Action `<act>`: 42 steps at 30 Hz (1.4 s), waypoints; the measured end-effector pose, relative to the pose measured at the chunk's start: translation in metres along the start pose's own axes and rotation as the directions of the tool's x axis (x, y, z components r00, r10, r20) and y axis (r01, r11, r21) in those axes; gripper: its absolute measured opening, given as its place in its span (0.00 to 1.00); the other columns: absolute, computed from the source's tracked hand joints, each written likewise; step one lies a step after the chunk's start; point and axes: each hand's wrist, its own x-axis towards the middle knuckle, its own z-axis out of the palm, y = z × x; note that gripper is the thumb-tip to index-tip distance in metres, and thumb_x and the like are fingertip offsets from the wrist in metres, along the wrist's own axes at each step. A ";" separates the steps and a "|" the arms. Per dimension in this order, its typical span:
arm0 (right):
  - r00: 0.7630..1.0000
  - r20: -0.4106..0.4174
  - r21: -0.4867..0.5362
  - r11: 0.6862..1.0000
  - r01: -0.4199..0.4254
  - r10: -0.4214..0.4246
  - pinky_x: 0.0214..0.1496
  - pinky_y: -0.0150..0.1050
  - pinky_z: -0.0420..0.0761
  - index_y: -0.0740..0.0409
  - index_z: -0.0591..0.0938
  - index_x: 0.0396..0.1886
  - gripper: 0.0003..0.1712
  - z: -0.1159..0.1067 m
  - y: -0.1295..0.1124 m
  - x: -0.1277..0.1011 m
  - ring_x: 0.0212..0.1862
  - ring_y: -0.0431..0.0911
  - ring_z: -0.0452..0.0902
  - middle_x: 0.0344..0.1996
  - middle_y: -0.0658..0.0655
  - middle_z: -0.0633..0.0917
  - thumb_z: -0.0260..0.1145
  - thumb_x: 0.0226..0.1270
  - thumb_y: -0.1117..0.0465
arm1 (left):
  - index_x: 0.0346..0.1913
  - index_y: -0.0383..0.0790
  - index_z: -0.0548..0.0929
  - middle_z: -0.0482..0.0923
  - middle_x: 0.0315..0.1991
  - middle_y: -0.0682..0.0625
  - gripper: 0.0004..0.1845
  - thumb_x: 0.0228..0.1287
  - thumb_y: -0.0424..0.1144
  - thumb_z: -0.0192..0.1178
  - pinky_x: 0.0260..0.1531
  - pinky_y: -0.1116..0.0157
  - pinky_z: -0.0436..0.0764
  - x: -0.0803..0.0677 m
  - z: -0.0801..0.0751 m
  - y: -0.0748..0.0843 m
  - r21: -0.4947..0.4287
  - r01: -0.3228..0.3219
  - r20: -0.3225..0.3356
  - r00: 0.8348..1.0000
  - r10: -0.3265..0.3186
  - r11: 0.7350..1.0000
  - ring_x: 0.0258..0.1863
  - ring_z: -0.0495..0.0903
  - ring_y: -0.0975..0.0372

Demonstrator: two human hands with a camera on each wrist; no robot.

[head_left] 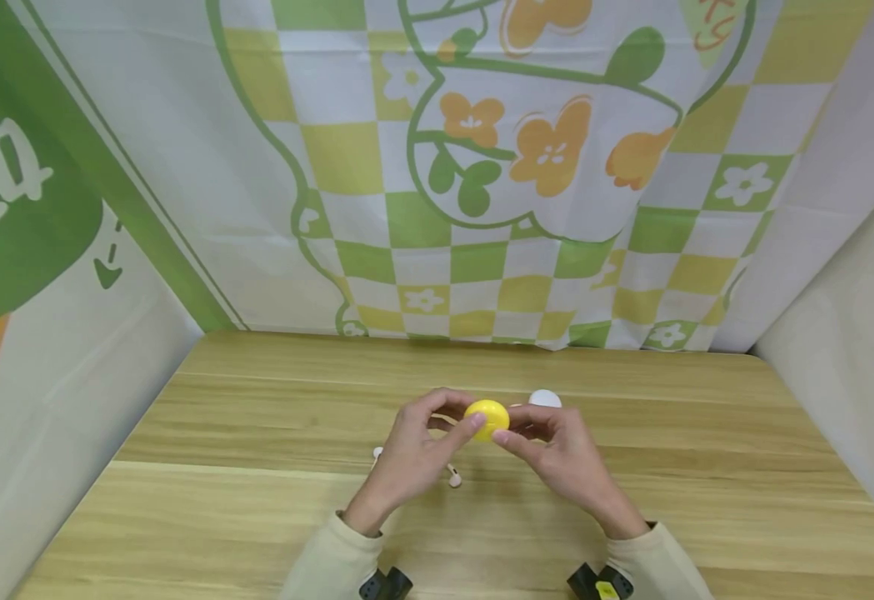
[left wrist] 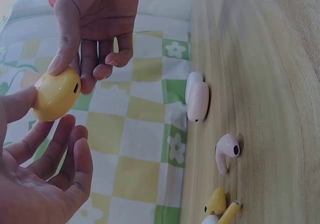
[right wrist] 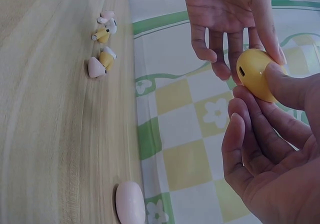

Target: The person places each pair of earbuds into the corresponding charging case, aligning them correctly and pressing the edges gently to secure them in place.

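Pinching the closed yellow case (head_left: 487, 418) between both hands (head_left: 414, 450) (head_left: 564, 454) above the bench (head_left: 257, 500), a fingertip grip at opposite ends is advised. Its contents cannot be seen. A pink case (left wrist: 197, 96) and loose earbuds (left wrist: 226, 151) lie on the bench, apart.

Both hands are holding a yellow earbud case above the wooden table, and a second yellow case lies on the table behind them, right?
Not quite. The case on the table is white or pale pink, not yellow, as the head view shows. The left hand and right hand do hold the yellow case.
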 end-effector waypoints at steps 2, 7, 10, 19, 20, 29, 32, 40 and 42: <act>1.000 0.000 -0.001 1.000 0.002 -0.002 0.43 0.37 0.85 0.64 0.88 0.44 0.10 0.000 0.000 0.000 0.40 0.46 0.85 0.40 0.56 0.89 0.74 0.65 0.65 | 0.52 0.38 0.84 0.83 0.46 0.50 0.13 0.73 0.43 0.63 0.51 0.57 0.80 0.000 0.000 0.000 0.000 0.001 -0.005 1.000 -0.001 1.000 0.48 0.79 0.59; 1.000 0.007 0.007 1.000 0.010 -0.010 0.42 0.38 0.85 0.64 0.89 0.43 0.09 0.001 -0.002 0.000 0.40 0.46 0.85 0.40 0.57 0.89 0.74 0.64 0.66 | 0.48 0.40 0.85 0.84 0.44 0.52 0.11 0.75 0.45 0.61 0.50 0.58 0.80 0.001 0.002 -0.001 0.021 0.006 -0.039 0.999 -0.005 1.000 0.46 0.81 0.60; 1.000 0.014 0.011 1.000 0.016 -0.016 0.42 0.38 0.85 0.64 0.89 0.42 0.08 0.002 -0.002 0.000 0.40 0.46 0.85 0.41 0.57 0.89 0.74 0.64 0.67 | 0.46 0.41 0.85 0.84 0.43 0.52 0.12 0.75 0.46 0.60 0.50 0.58 0.80 0.001 0.003 -0.001 0.032 0.012 -0.057 0.998 -0.010 0.999 0.46 0.81 0.61; 0.999 0.022 0.008 1.000 0.026 -0.026 0.43 0.39 0.85 0.63 0.89 0.43 0.10 0.002 -0.001 -0.001 0.39 0.46 0.85 0.41 0.56 0.88 0.75 0.62 0.67 | 0.45 0.41 0.86 0.84 0.42 0.51 0.15 0.77 0.49 0.57 0.50 0.57 0.80 0.001 0.003 0.000 0.034 0.042 -0.068 0.997 -0.039 0.999 0.45 0.80 0.61; 0.999 0.024 0.008 0.999 0.032 -0.032 0.44 0.40 0.85 0.63 0.89 0.43 0.10 0.002 -0.001 -0.002 0.39 0.46 0.84 0.41 0.56 0.88 0.75 0.62 0.68 | 0.44 0.41 0.86 0.84 0.42 0.51 0.15 0.77 0.50 0.57 0.49 0.56 0.80 0.001 0.003 0.000 0.037 0.048 -0.071 0.996 -0.045 0.998 0.45 0.80 0.61; 0.999 0.024 0.007 1.000 0.027 -0.028 0.44 0.40 0.86 0.63 0.89 0.43 0.10 0.002 -0.001 -0.001 0.40 0.46 0.85 0.41 0.56 0.88 0.75 0.62 0.67 | 0.47 0.40 0.86 0.84 0.44 0.50 0.18 0.78 0.52 0.55 0.49 0.57 0.82 0.002 0.000 -0.001 0.038 0.078 -0.068 0.995 -0.075 0.996 0.46 0.81 0.60; 1.000 0.016 0.007 1.000 -0.002 0.002 0.44 0.39 0.85 0.63 0.89 0.44 0.10 0.001 -0.002 -0.001 0.40 0.47 0.85 0.42 0.56 0.89 0.75 0.62 0.67 | 0.49 0.40 0.86 0.84 0.45 0.50 0.18 0.79 0.50 0.54 0.49 0.55 0.82 0.002 -0.004 -0.002 0.033 0.069 -0.076 0.995 -0.066 0.997 0.47 0.82 0.56; 0.999 -0.010 -0.006 0.999 -0.042 0.042 0.45 0.39 0.85 0.62 0.89 0.46 0.12 -0.003 -0.003 0.000 0.40 0.46 0.85 0.39 0.55 0.89 0.75 0.62 0.66 | 0.53 0.38 0.85 0.85 0.46 0.49 0.17 0.78 0.48 0.55 0.50 0.55 0.82 0.002 -0.020 -0.006 0.081 0.064 -0.106 0.993 -0.055 0.995 0.48 0.82 0.58; 0.999 -0.014 -0.003 0.999 -0.048 0.048 0.45 0.39 0.85 0.63 0.88 0.46 0.13 -0.004 -0.003 0.000 0.40 0.47 0.85 0.39 0.55 0.89 0.75 0.62 0.66 | 0.54 0.39 0.85 0.85 0.46 0.50 0.16 0.77 0.46 0.58 0.49 0.56 0.82 0.001 -0.025 -0.008 0.122 0.065 -0.108 0.993 -0.052 0.990 0.47 0.82 0.60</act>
